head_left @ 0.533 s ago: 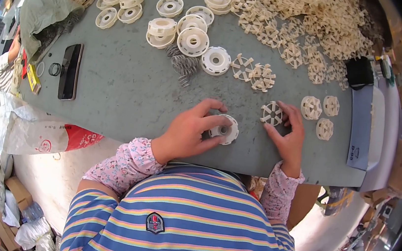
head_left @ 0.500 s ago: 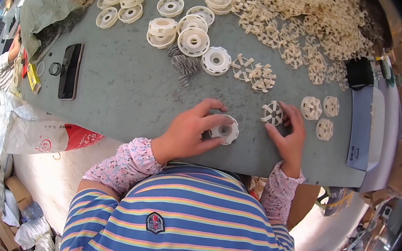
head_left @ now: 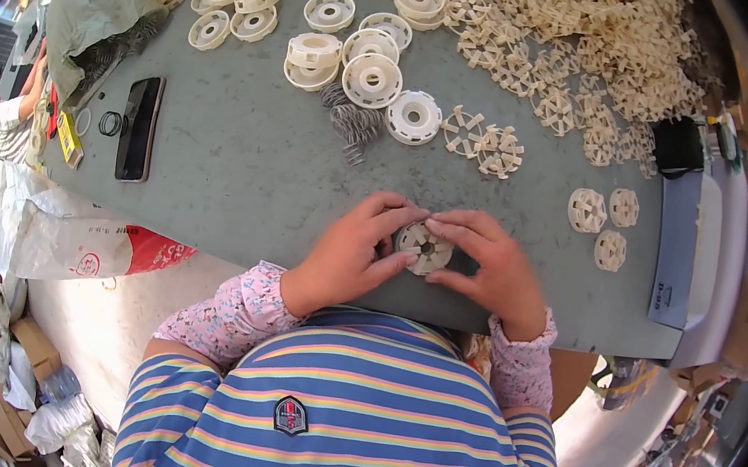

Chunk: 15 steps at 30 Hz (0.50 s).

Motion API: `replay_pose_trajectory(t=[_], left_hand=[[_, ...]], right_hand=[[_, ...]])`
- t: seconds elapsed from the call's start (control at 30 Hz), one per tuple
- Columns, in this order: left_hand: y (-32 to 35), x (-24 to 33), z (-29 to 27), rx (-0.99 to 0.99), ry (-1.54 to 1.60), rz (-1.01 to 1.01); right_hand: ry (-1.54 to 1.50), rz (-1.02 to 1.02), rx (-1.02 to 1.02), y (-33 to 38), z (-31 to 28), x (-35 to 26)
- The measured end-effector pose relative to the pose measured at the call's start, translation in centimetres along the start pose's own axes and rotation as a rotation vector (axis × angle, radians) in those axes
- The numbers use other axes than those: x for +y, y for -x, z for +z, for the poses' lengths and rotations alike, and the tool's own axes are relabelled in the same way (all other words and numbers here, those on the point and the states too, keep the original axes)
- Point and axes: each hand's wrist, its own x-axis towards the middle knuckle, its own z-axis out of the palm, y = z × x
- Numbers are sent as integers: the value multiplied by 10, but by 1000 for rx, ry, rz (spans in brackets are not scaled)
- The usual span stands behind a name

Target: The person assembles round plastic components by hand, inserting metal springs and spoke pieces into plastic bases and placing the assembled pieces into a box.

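My left hand (head_left: 351, 251) and my right hand (head_left: 490, 263) meet around one cream plastic wheel assembly (head_left: 424, 248) near the front edge of the grey table (head_left: 244, 163). Fingers of both hands press on its rim; a spoked piece lies on top of a round disc. Just beyond the hands lie a bundle of metal springs (head_left: 354, 122), a white disc (head_left: 413, 116) and two spoked pieces (head_left: 484, 141).
Piles of cream discs (head_left: 325, 16) and spoked parts (head_left: 616, 49) cover the far side of the table. Three finished wheels (head_left: 606, 223) sit at the right. A black phone (head_left: 138, 127) lies at the left, beside a grey bag (head_left: 95, 8). Another person (head_left: 0, 117) stands far left.
My right hand brought the spoked piece leftward onto the disc held by my left hand. Both hands now close around the joined part.
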Motion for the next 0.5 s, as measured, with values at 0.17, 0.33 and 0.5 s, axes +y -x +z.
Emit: replay_pose_trajectory(t=[0.17, 0.33, 0.5], left_hand=[[-3, 4, -4, -16, -2, -14], [-32, 2, -19, 123, -323, 185], [-87, -3, -14, 292, -610, 234]], right_hand=[[123, 68, 9, 18, -9, -3], [482, 327, 341, 40, -70, 16], [510, 97, 491, -34, -49, 37]])
